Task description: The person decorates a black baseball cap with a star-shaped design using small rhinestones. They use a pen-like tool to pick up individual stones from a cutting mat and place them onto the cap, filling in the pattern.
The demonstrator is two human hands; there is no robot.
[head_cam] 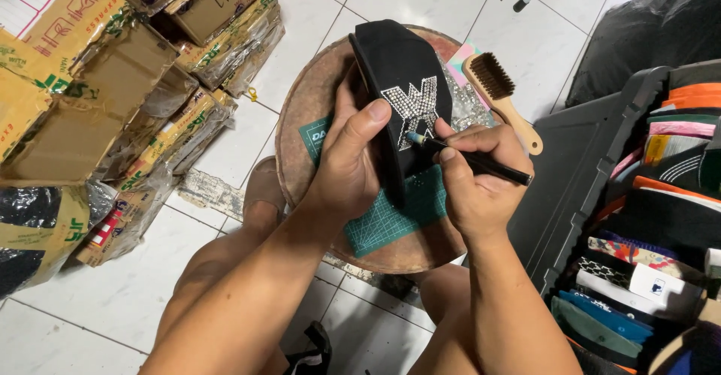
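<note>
The black cap stands tilted on the round tabletop, and its front shows a shiny rhinestone emblem. My left hand grasps the cap from the side, with the thumb pressed on the fabric just beside the emblem. My right hand is closed around a thin black pen tool, and the tip of this tool touches the lower edge of the emblem. Under both hands lies a green cutting mat. Beyond my right hand, a wooden brush with dark bristles rests on the tabletop edge. Further to the right of this hand is a dark crate full of folded caps. Far to the left of my left hand are cardboard boxes on the white tile floor.
</note>
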